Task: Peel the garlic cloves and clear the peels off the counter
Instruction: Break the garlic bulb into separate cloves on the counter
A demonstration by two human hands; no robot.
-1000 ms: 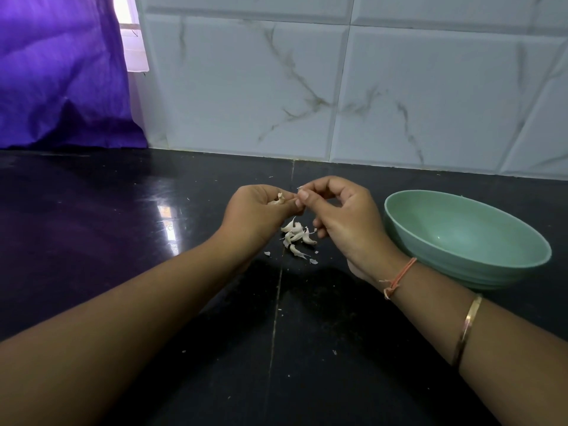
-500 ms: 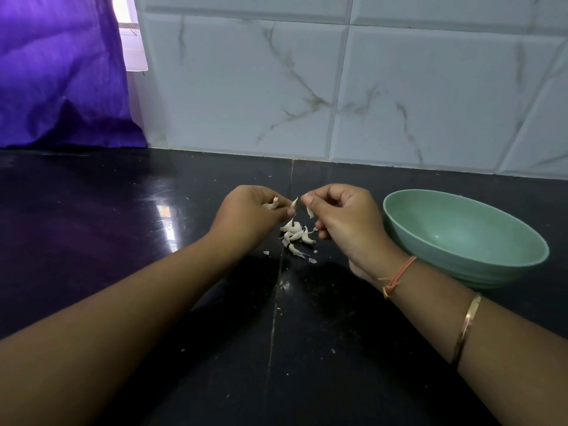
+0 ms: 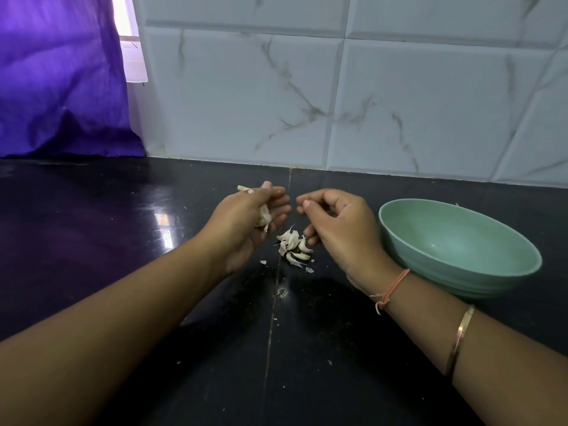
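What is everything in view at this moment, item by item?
Garlic pile: one cluster of several cloves, off-white, on the counter between the hands.
Garlic pieces: a few, off-white, in the left hand.
Peel scraps: several flakes, pale, on the counter around the pile.
Bowl: one, pale green, on the counter beside the right hand.
Counter: one, glossy black.
Wall tiles: several, white marbled, behind the counter.
Cloth: one, purple, far left.
Thread: one, orange, right wrist.
Bangle: one, gold-toned, right forearm.
Left hand: holds garlic.
Right hand: fingers curled; whether they pinch a peel cannot be told.
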